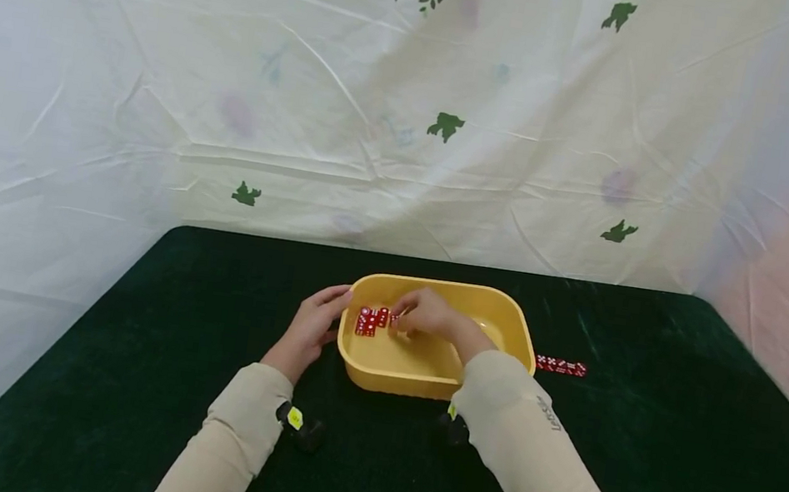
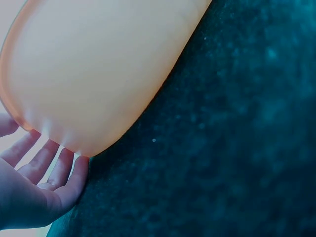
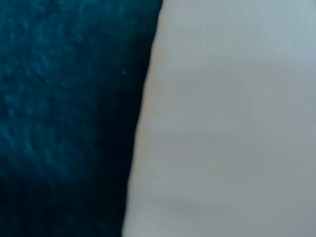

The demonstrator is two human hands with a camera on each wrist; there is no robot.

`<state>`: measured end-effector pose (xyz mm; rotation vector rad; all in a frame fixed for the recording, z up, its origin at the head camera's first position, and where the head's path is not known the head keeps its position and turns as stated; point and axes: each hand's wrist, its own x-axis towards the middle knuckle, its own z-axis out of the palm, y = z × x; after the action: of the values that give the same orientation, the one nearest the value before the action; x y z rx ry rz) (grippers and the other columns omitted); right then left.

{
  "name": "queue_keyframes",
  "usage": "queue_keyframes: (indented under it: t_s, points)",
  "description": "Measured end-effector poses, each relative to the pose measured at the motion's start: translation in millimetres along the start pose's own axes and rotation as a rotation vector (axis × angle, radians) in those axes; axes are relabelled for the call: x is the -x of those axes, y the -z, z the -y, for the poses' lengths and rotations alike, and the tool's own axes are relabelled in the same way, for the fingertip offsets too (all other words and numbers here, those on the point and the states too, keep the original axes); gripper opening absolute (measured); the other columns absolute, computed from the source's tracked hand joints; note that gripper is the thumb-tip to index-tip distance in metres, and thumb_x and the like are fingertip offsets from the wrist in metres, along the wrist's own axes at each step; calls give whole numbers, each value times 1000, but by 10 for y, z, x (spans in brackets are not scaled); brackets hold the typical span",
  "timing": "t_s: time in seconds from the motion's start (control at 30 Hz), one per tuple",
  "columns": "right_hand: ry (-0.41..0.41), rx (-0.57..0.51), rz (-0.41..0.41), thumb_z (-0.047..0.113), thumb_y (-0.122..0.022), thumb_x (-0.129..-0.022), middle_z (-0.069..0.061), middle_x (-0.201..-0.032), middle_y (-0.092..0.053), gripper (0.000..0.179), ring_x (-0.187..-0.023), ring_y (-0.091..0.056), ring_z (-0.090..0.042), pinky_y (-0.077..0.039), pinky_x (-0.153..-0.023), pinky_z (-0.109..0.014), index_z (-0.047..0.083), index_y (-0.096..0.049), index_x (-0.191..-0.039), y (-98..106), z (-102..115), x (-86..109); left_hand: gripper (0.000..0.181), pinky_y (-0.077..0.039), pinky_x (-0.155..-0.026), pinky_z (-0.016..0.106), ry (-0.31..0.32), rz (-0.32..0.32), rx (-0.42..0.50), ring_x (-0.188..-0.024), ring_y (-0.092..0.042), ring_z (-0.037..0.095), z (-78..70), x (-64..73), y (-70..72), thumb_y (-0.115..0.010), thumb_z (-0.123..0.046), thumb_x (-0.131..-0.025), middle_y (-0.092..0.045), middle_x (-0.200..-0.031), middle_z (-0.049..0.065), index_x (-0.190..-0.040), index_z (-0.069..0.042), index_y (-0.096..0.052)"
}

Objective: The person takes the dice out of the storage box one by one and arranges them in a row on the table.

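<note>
A yellow plastic basin (image 1: 398,383) stands on the dark green cloth. My left hand (image 1: 313,325) is at its left end; in the left wrist view the fingertips of the left hand (image 2: 42,182) touch the outside of the basin wall (image 2: 98,74), fingers only slightly bent. Inside the basin, my right hand (image 1: 433,316) pinches a red die (image 1: 394,321), partly covered by the fingers. Just left of it, several red dice (image 1: 367,322) with white pips sit close together on the basin floor. The right wrist view has only the blurred basin wall (image 3: 222,123), no hand.
Outside the basin, against its right side, a row of several red dice (image 1: 561,366) lies on the green cloth (image 1: 638,448). A pale curtain (image 1: 359,65) with green leaf prints hangs behind the table and at both sides.
</note>
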<state>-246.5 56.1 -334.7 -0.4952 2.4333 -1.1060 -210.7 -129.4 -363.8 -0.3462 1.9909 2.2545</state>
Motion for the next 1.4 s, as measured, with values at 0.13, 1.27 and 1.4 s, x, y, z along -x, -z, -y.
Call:
queue_keyframes:
  t_s: [0.13,1.27,1.4]
  points:
    - [34,-19,-7,5,-59,-79,-8,-82,-58,16,-72,-54,-23,-47,-66,-33,-2,-61,-93,84,5,43,32,-42,-79,38,0,-1,-8,-101,-46,21,-3,5,-5,-53,-30,-85,-50,-113,3,-113,-16,-54]
    - [-14,60,-172,16,-55,-85,-15,-100,-56,26,-86,-49,-27,-40,-80,-41,0,-56,-105,1073,-312,616,31,-40,-81,41,6,13,-18,-102,-45,20,-7,-3,0,-53,-32,-85,-49,-113,2,-113,-17,-52]
    - [-47,56,-193,18,-54,-85,-15,-103,-54,29,-88,-50,-29,-38,-83,-44,0,-54,-109,1184,-406,736,31,-39,-82,41,8,10,-19,-103,-45,20,-11,-3,2,-53,-31,-85,-49,-113,2,-113,-17,-52]
